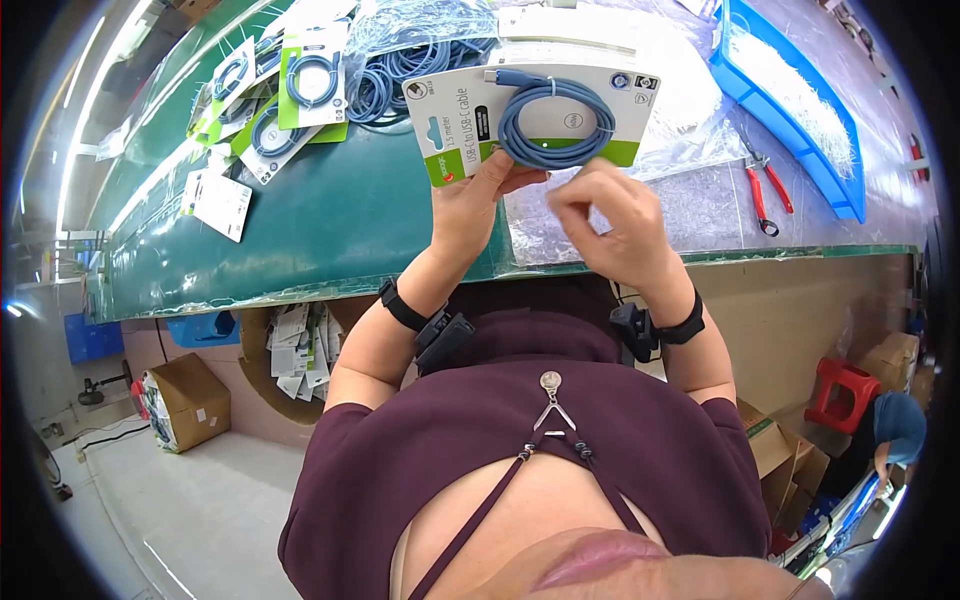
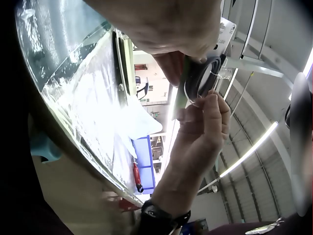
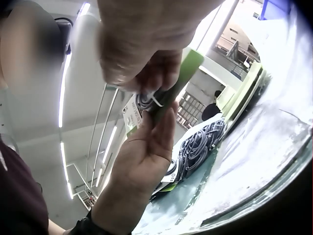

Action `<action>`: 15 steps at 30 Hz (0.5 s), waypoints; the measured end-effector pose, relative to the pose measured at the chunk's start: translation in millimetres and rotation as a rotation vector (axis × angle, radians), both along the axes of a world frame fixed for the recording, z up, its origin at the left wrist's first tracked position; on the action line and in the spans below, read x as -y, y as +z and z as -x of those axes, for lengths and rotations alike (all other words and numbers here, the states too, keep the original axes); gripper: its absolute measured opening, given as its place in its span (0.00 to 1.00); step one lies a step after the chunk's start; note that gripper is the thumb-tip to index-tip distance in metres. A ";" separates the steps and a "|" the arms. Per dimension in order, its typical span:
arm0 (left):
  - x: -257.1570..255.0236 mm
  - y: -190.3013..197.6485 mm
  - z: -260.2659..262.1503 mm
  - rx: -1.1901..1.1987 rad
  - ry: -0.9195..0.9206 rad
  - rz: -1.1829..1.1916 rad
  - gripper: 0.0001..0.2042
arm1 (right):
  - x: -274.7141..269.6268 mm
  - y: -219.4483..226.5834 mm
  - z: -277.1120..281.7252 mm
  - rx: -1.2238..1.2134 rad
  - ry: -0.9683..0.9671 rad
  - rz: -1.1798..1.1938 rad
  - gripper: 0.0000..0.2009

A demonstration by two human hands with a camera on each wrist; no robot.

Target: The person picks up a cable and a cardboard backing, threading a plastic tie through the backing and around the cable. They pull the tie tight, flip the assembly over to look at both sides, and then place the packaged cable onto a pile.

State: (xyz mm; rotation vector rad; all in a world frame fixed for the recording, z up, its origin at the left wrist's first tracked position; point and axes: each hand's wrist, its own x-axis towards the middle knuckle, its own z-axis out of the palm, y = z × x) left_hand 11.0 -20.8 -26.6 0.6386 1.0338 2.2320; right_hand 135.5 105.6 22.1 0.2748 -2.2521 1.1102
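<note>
Above the workbench (image 1: pixel 300 240), the left hand (image 1: pixel 468 205) is gripping the USB-C cable card (image 1: pixel 450 120); the right hand (image 1: pixel 622 222) is curling beside it, hold unclear.

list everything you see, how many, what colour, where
USB-C cable: 1, blue, carded, in left hand
Other carded cables: several, blue, table's left
Loose cables: many, blue, far side
Table: 1, green
Plastic film: unclear, clear, tabletop
Tray: 1, blue, table's right
Strips: many, white, in tray
Pliers: 1, red-handled, beside tray
Boxes: several, brown, floor
Stool: 1, red, right
Wristbands: 2, black, wrists
Left hand: 1, bare, holding card
Right hand: 1, bare, beside cable
</note>
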 end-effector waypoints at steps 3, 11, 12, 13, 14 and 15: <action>-0.8 5.7 -4.9 -0.075 0.085 0.032 0.13 | 7.3 9.9 -3.1 -0.075 -0.459 -0.141 0.10; 0.5 0.5 -11.0 -0.254 0.246 0.067 0.12 | 8.3 13.9 5.4 -0.065 -0.524 -0.396 0.08; 1.3 -1.6 -10.9 -0.254 0.246 0.067 0.12 | 8.6 13.1 5.7 -0.065 -0.524 -0.396 0.08; 2.2 -4.0 -10.7 -0.294 0.271 0.076 0.12 | 8.9 12.3 6.1 -0.057 -0.521 -0.387 0.08; 3.0 -6.2 -10.4 -0.334 0.296 0.084 0.11 | 9.1 11.6 6.3 -0.049 -0.518 -0.377 0.08; 3.6 -7.6 -10.3 -0.373 0.320 0.093 0.11 | 9.3 11.5 6.4 -0.041 -0.515 -0.368 0.08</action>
